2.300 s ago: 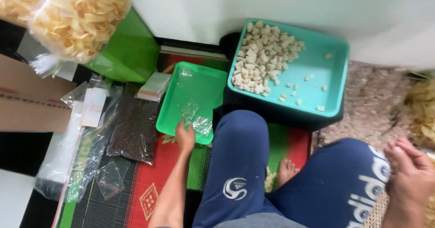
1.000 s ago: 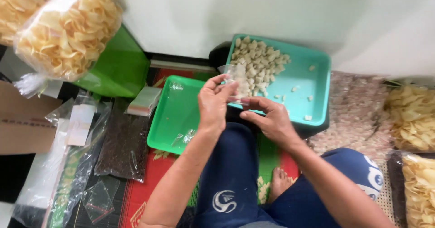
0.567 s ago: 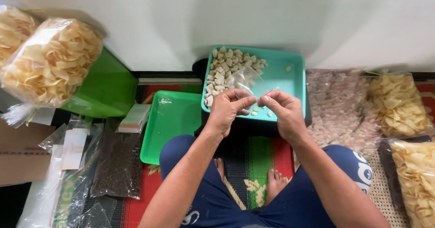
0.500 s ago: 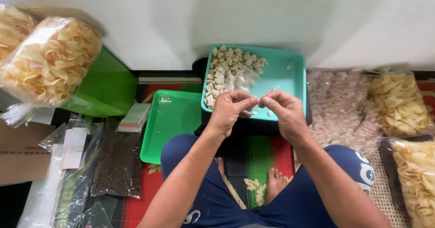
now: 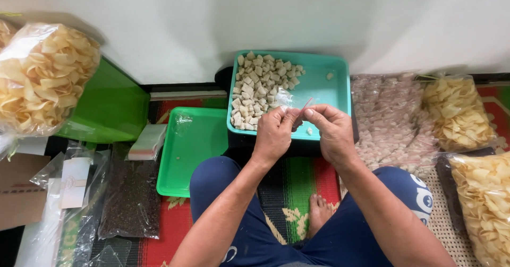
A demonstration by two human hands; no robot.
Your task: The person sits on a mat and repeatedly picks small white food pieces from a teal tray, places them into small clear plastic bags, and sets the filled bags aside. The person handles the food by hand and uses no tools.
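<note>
A: What's on the head cam?

B: I see both hands up over the front edge of the teal tray (image 5: 334, 94). Left hand (image 5: 273, 134) and right hand (image 5: 333, 131) are side by side, fingertips pinched narrow on a small clear bag (image 5: 298, 108) held between them, right above the tray's near rim.

A: What's in the tray?

B: Pile of pale cubes (image 5: 260, 89) on its left half, a few strays to the right. Rest of it is bare.

A: And round about?

B: Green tray (image 5: 194, 150) just left of the teal one, a scrap of clear plastic in its far corner. Further left: green box (image 5: 103, 108), big bag of yellow chips (image 5: 45, 76) w/ it. To the right: bag of pale crackers (image 5: 390, 118), then more chip bags (image 5: 459, 113). Person sits cross-legged in blue shorts (image 5: 255, 235) on a red-green mat (image 5: 289, 187).
</note>
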